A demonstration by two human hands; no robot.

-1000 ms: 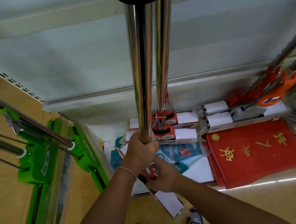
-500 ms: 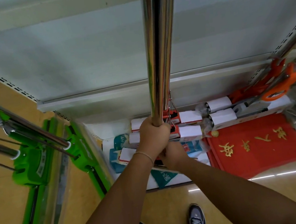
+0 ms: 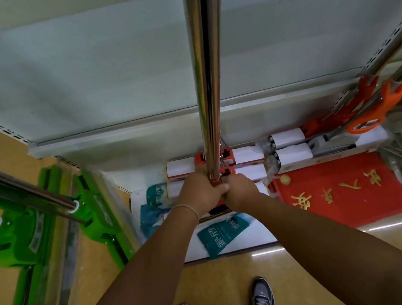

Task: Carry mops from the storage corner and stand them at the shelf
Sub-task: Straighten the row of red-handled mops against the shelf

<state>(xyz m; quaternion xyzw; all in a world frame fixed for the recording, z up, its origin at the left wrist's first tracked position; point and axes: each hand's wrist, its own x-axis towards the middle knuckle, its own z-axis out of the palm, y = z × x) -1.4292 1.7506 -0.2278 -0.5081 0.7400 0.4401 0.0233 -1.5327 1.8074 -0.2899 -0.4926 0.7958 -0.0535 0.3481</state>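
Note:
Two chrome mop poles [image 3: 206, 73] rise side by side up the middle of the view, against the white shelf back panel [image 3: 79, 79]. Their red-and-white mop heads [image 3: 245, 156] rest on the bottom shelf. My left hand [image 3: 202, 192] is wrapped around the lower end of the near pole, just above its red fitting. My right hand [image 3: 242, 189] grips beside it, pressed against the left hand; exactly what it clasps is partly hidden.
Green flat mops [image 3: 31, 227] with steel poles lean at the left. Orange-fitted mops [image 3: 371, 113] lean at the right, over white-wrapped heads [image 3: 294, 154]. A red mat [image 3: 344, 191] and teal packets [image 3: 222, 232] lie on the low shelf. My shoes [image 3: 262, 300] stand on the tan floor.
Both hands moved forward and down toward the shelf. The right hand came up from the packets to join the left at the pole's base. The poles now stand more upright and aligned.

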